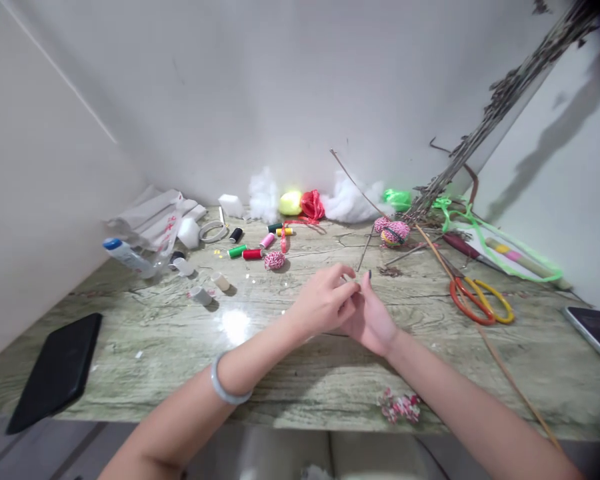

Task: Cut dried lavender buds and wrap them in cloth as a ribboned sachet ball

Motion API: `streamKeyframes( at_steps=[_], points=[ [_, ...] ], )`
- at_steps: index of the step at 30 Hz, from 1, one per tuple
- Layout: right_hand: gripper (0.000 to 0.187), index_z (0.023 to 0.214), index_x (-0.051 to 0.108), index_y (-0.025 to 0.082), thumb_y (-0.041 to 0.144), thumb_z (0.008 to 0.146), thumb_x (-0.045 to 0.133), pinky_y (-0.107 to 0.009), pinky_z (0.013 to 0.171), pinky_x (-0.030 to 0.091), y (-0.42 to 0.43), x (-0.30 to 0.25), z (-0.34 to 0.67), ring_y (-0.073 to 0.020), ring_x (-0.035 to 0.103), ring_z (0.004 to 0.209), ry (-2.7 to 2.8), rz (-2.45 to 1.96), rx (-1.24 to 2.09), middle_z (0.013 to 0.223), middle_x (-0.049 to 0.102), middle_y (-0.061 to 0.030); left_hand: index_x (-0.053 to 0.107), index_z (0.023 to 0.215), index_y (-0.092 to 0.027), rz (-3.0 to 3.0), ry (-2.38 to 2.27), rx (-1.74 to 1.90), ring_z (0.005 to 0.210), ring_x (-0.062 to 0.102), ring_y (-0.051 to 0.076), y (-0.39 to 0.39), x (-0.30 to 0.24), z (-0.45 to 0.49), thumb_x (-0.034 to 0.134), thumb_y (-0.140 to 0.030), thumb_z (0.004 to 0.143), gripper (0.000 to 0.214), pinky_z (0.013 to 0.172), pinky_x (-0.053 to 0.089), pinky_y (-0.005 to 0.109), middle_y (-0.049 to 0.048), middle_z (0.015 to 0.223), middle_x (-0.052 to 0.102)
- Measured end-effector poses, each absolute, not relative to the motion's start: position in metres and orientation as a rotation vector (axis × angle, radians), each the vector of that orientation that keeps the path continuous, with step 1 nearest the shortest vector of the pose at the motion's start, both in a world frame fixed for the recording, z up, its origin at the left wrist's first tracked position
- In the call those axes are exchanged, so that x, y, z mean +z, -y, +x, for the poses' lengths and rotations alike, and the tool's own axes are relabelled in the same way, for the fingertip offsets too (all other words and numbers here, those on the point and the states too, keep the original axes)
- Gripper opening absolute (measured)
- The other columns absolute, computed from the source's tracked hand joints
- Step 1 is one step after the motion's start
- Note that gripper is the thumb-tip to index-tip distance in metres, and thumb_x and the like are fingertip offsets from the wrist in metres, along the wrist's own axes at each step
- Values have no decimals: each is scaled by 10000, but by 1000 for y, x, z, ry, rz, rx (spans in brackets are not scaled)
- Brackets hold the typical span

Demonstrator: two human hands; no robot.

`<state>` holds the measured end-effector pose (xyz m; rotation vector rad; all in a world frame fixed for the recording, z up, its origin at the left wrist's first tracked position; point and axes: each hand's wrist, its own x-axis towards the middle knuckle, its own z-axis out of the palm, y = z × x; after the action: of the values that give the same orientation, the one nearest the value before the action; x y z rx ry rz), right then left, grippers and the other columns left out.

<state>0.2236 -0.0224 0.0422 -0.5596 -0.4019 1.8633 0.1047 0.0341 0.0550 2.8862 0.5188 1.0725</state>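
My left hand (325,300) and my right hand (370,319) meet over the middle of the wooden table (145,333). Their fingertips are pinched together on something too small to make out. A pale bangle (225,383) sits on my left wrist. A thin twig (366,248) lies just beyond the hands. A small bunch of red and white string scraps (400,405) rests near the front edge, under my right forearm.
Thread spools (253,252) and a red-white string ball (275,260) lie behind the hands. Orange-handled scissors (477,300) and a long thin stick (510,380) are at right. A black tablet (55,370) lies at left, a phone (597,330) at far right. Stuffing (353,200) and dry branches (505,100) line the back.
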Motion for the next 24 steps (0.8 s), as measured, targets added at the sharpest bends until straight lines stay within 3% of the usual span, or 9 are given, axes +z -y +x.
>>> streamKeyframes(
  at_steps=[2,6,9,16,24],
  points=[
    [495,953,605,191,590,933,313,-233,710,526,20,47,229,-123,663,816,294,-554,1831,866,690,-20,610,951,-146,2891,-473,1126,938,581,194,-40,54,114,463,-103,792,220,790,480,330,120,1110,607],
    [497,927,602,188,601,923,326,-275,722,533,17,47,235,-140,659,797,239,-517,1813,862,688,-27,603,1005,-150,2810,-428,1185,918,591,180,-51,45,124,479,-106,799,244,829,487,331,91,1016,656],
    [540,918,599,179,614,925,279,-326,756,529,14,42,236,-167,656,812,251,-511,1833,856,682,-48,602,985,-159,2760,-413,1179,881,583,169,-56,36,122,499,-147,830,187,800,487,321,83,982,663],
    [610,970,616,164,626,928,221,-289,758,512,13,35,237,-150,656,841,202,-498,1847,914,697,-62,621,939,-175,2766,-427,1077,849,554,171,-56,36,120,473,-167,869,164,798,453,324,53,888,645],
    [729,974,632,161,712,877,164,-371,850,496,12,42,243,-195,642,928,334,-460,1889,943,698,-84,599,832,-173,2736,-360,1021,863,560,163,-58,51,119,550,-310,881,154,813,437,308,59,904,649]
  ],
)
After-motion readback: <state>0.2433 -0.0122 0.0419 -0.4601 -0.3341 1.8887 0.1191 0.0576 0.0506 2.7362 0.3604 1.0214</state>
